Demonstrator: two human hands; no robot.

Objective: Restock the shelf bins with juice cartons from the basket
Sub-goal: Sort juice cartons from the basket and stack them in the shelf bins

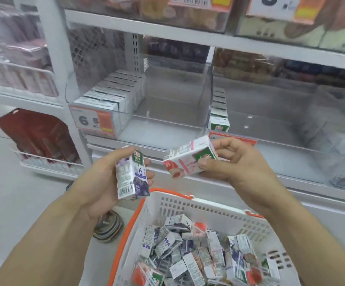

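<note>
My left hand (103, 178) grips a purple grape juice carton (131, 176), held upright above the basket's left rim. My right hand (235, 162) grips a red-and-white juice carton (188, 159) lying on its side, its green top toward my palm. Both hands hover in front of the shelf. Below them stands a white basket (198, 205) with orange handles, holding several loose cartons (198, 250) in purple and red. The left clear shelf bin (167, 120) has rows of cartons (114, 91) at its left side. The right clear bin (291, 129) holds one row of cartons (219, 112) along its left wall.
Price tags (93, 120) hang on the bin fronts. Higher shelves carry packaged snacks (188, 13). A red box (37, 137) sits in a wire rack at lower left. A sandalled foot (108, 226) stands on the floor left of the basket.
</note>
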